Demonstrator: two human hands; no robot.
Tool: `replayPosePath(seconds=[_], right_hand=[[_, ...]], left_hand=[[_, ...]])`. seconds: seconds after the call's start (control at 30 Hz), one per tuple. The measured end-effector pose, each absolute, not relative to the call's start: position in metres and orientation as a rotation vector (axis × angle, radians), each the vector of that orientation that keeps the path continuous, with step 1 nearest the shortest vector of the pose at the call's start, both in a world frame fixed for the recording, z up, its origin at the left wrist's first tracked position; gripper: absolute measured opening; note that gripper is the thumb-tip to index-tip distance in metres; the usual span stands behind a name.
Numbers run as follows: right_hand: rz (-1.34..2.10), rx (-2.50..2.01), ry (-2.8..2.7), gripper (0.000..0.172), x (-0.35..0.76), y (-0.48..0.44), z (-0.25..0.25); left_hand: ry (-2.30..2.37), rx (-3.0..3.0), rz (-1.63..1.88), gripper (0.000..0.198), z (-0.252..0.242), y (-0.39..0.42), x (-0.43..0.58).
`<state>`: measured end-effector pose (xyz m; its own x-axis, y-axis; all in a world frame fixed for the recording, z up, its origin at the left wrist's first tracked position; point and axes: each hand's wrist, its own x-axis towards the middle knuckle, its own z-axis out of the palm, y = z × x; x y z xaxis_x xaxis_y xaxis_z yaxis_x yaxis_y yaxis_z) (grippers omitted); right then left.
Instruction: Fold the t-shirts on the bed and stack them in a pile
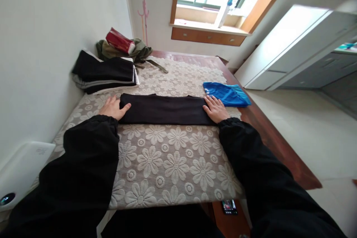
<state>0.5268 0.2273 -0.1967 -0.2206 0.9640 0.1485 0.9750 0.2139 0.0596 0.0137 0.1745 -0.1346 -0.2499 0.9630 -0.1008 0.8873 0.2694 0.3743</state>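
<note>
A black garment lies folded into a long flat strip across the lace tablecloth. My left hand rests flat at its left end, fingers stretched out, thumb against the cloth's edge. My right hand lies flat on its right end with fingers spread. Both arms wear black sleeves.
A stack of folded black and white clothes sits at the back left by the wall. Behind it lie an olive garment and a red packet. A folded blue garment lies right of the strip. A white device stands at the near left. A phone lies below the table's front edge.
</note>
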Motion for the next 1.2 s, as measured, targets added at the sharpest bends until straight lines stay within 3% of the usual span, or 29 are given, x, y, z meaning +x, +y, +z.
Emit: replayPosePath(seconds=[0.2, 0.47, 0.7, 1.2], right_hand=[[-0.177, -1.797, -2.327, 0.064, 0.529, 0.228, -0.202], [-0.123, -1.689, -2.23, 0.06, 0.534, 0.231, -0.212], [-0.012, -1.654, -2.233, 0.061, 0.538, 0.232, -0.207], [0.373, -1.195, -1.868, 0.033, 0.521, 0.221, -0.177]], left_hand=[[1.763, 1.238, 0.812, 0.069, -0.128, 0.185, -0.004], [1.761, 1.08, 0.827, 0.094, -0.134, 0.18, -0.014], [1.659, 1.342, 1.006, 0.104, -0.148, 0.176, 0.0], [1.763, 1.195, 0.951, 0.108, -0.123, 0.185, -0.071]])
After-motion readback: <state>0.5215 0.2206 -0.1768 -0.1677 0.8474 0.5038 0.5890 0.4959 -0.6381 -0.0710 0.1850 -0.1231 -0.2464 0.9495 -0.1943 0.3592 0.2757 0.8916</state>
